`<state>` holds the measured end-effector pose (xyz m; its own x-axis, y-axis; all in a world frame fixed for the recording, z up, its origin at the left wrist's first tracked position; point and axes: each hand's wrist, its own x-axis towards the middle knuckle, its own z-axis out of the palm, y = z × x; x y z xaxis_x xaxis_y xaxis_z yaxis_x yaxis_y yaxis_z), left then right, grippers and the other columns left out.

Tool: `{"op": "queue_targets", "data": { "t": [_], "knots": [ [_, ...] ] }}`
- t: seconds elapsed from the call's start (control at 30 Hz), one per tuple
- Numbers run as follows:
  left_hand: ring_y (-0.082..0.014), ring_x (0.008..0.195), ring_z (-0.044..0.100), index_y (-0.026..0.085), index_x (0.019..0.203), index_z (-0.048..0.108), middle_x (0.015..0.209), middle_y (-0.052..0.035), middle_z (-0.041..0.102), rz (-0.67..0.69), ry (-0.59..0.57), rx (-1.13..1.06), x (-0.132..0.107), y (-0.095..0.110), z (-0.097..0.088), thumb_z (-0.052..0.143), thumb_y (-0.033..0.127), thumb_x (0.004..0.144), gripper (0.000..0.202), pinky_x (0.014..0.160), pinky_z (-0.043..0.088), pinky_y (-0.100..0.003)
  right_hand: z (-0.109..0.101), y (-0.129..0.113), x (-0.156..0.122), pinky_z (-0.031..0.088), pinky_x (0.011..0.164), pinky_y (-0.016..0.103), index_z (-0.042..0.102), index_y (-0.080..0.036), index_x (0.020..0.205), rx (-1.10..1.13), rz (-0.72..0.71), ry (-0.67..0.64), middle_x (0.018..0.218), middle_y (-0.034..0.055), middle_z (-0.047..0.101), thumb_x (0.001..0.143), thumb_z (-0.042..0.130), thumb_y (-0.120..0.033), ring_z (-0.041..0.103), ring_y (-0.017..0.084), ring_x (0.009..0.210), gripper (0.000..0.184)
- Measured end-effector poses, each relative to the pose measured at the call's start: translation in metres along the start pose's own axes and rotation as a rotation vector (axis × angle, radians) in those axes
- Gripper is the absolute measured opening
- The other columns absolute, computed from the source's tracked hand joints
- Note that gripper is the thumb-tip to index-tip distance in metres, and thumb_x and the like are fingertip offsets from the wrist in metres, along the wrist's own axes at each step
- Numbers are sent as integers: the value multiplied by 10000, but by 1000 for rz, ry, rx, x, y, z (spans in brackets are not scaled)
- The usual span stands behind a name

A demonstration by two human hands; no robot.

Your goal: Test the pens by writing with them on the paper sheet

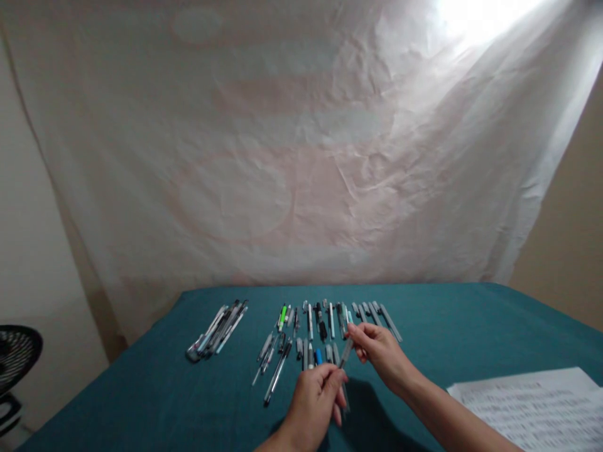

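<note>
Both my hands hold one grey pen (345, 353) above a teal table (471, 326). My left hand (315, 402) pinches its near end with closed fingers. My right hand (379, 351) grips its far end between thumb and fingers. Just beyond the hands lies a row of several pens (325, 321), laid side by side, one of them green (282, 317). A few shorter pen parts (311, 353) lie under the held pen. A separate bundle of pens (217, 329) lies to the left.
White printed sheets of paper (532, 405) lie at the table's near right. A wrinkled white cloth (292, 157) hangs behind the table. A black fan (16, 355) stands at the far left, off the table.
</note>
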<state>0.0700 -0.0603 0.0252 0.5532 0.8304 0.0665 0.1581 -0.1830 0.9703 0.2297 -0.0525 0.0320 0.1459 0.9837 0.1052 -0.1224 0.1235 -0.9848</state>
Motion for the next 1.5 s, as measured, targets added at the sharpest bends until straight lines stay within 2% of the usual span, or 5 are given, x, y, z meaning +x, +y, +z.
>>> {"op": "queue_targets", "data": {
  "t": [0.47, 0.7, 1.13, 1.27, 1.5],
  "knots": [
    [-43, 356, 424, 98, 776, 554, 504, 22, 511, -137, -94, -419, 2, -5, 2, 462, 488, 764, 401, 372, 281, -162, 1, -1, -2, 323, 403, 172, 588, -123, 665, 77, 9, 3, 464, -41, 474, 698, 586, -465, 402, 52, 399, 344],
    [-15, 307, 333, 104, 768, 532, 469, 49, 465, -250, -117, -692, 1, -1, 10, 505, 472, 746, 369, 356, 228, -161, 1, -8, 0, 366, 444, 171, 601, -118, 783, 217, 90, -151, 589, -2, 551, 728, 569, -451, 457, 47, 438, 339],
    [-52, 353, 452, 102, 798, 516, 512, 14, 519, -152, -66, -490, 1, -8, 7, 416, 466, 799, 377, 361, 285, -152, -6, -12, -2, 313, 436, 175, 520, -137, 693, 125, 98, -187, 573, -33, 454, 723, 608, -353, 396, 52, 489, 235],
    [-58, 351, 456, 105, 798, 509, 501, 18, 513, -141, -44, -465, 0, -7, 9, 413, 468, 798, 376, 364, 298, -157, -5, -12, -3, 264, 393, 174, 518, -164, 787, 106, 135, -185, 499, -68, 392, 747, 563, -401, 330, 44, 411, 245],
    [-66, 351, 467, 101, 814, 514, 503, 16, 515, -97, -18, -401, -1, -10, 10, 406, 468, 800, 383, 365, 311, -165, -5, -6, -2, 277, 405, 185, 439, -165, 630, -17, 125, -112, 507, -57, 425, 718, 573, -450, 343, 40, 404, 327]
  ]
}}
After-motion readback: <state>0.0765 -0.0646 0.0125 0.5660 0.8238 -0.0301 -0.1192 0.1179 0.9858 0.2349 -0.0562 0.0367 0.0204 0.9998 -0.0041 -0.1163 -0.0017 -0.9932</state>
